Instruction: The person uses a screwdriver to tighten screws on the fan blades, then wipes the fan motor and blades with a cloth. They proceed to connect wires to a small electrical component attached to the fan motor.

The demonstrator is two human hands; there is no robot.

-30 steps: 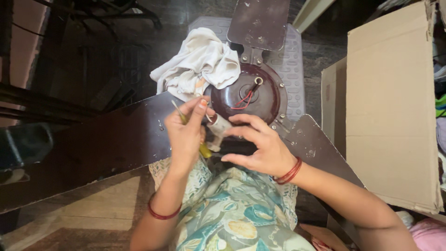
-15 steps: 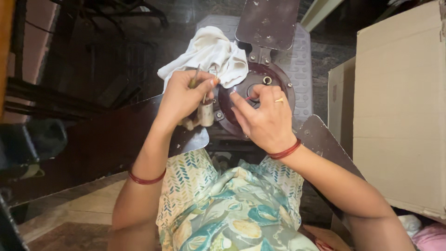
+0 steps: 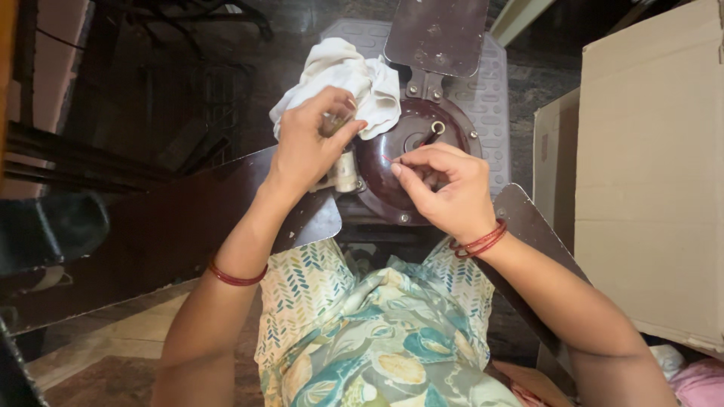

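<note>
Head view: your left hand (image 3: 305, 147) is clenched around a small clear bottle (image 3: 337, 119), held just above the dark brown fan motor (image 3: 392, 177) and touching the white cloth (image 3: 343, 79) bunched at the motor's far left. Your right hand (image 3: 445, 188) pinches a thin red-tipped wire (image 3: 390, 159) between thumb and forefinger over the motor's hub, its grip closed on that wire. Three brown blades (image 3: 437, 34) spread from the motor, one away from you, two toward your knees. A cardboard box (image 3: 648, 173) stands to the right, beside a grey plastic stool (image 3: 490, 98) under the fan.
</note>
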